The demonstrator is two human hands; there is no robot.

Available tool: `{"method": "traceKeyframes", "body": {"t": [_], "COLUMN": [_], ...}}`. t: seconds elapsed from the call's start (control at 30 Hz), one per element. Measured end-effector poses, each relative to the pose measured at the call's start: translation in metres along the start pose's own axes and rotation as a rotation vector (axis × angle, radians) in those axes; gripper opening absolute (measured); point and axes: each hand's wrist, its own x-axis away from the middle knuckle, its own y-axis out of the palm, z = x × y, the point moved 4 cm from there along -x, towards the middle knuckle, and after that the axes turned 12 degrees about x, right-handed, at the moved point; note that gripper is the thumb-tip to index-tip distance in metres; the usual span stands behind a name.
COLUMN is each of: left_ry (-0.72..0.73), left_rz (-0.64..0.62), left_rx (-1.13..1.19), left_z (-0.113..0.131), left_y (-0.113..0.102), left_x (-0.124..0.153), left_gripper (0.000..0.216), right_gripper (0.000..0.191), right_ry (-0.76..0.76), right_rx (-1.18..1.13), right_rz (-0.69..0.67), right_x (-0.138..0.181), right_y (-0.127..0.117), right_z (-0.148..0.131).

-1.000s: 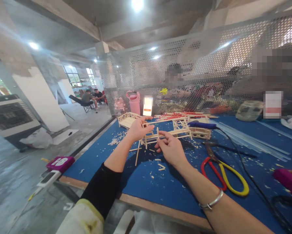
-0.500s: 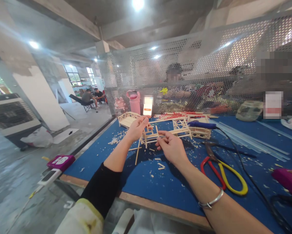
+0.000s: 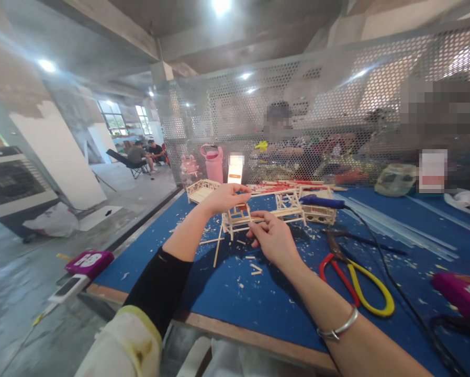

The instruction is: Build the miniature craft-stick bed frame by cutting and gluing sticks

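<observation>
A small model frame of thin wooden sticks (image 3: 238, 219) stands on the blue mat (image 3: 227, 293), joined to a longer stick structure (image 3: 288, 205) behind it. My left hand (image 3: 224, 197) reaches over the frame's top with fingers curled and touching its upper rail. My right hand (image 3: 272, 238) sits just right of the frame, fingers pinched on a thin stick at its front. A silver bangle (image 3: 337, 328) is on my right wrist.
Red-and-yellow-handled shears (image 3: 353, 280) lie right of my hands. A blue glue gun (image 3: 323, 201) with a black cord rests by the stick structure. Another stick model (image 3: 201, 188), a pink bottle (image 3: 213, 162), loose sticks, shavings, and a magenta box (image 3: 457, 288) lie around. People sit behind the mesh screen (image 3: 337, 104).
My left hand has risen from the frame's left side to its top rail. My right hand stayed at the front of the frame. The view shifted slightly.
</observation>
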Motion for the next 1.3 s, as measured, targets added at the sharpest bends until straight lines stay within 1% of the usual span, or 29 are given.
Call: {"method": "traceKeyframes", "body": {"t": [0.2, 0.33, 0.4, 0.63, 0.73, 0.83, 1.0, 1.07, 1.2, 1.3], "left_ry": [0.061, 0.072, 0.076, 0.086, 0.068, 0.065, 0.082, 0.077, 0.036, 0.06], "left_rz": [0.012, 0.051, 0.046, 0.047, 0.05, 0.047, 0.055, 0.055, 0.077, 0.089], "left_rx": [-0.025, -0.02, 0.005, -0.021, -0.014, -0.003, 0.018, 0.088, 0.307, 0.376], "left_z": [-0.005, -0.004, -0.005, -0.007, -0.007, -0.008, -0.009, -0.01, -0.012, -0.014], "left_y": [-0.002, 0.0, 0.0, -0.002, -0.001, -0.001, -0.001, 0.0, 0.0, -0.002], "left_x": [0.005, 0.009, 0.01, 0.009, 0.009, 0.009, 0.008, 0.007, 0.006, 0.007], "left_gripper": [0.046, 0.046, 0.048, 0.055, 0.057, 0.056, 0.051, 0.045, 0.03, 0.027], "right_gripper": [0.023, 0.02, 0.021, 0.033, 0.027, 0.02, 0.02, 0.02, 0.02, 0.022], "right_ry": [0.057, 0.055, 0.051, 0.039, 0.059, 0.072, 0.076, 0.087, 0.094, 0.095], "right_rx": [0.007, 0.0, -0.008, -0.027, -0.033, -0.049, -0.077, -0.092, -0.104, -0.111], "right_rz": [-0.009, 0.02, 0.029, 0.013, 0.009, 0.007, 0.012, 0.015, 0.024, 0.028], "right_x": [0.001, 0.001, 0.001, 0.001, 0.001, 0.001, 0.001, 0.002, 0.002, 0.002], "right_y": [-0.001, -0.002, -0.001, 0.001, 0.001, 0.001, 0.001, 0.001, 0.002, 0.003], "right_z": [0.0, -0.002, -0.002, -0.006, -0.006, -0.005, -0.006, -0.007, -0.007, -0.006]}}
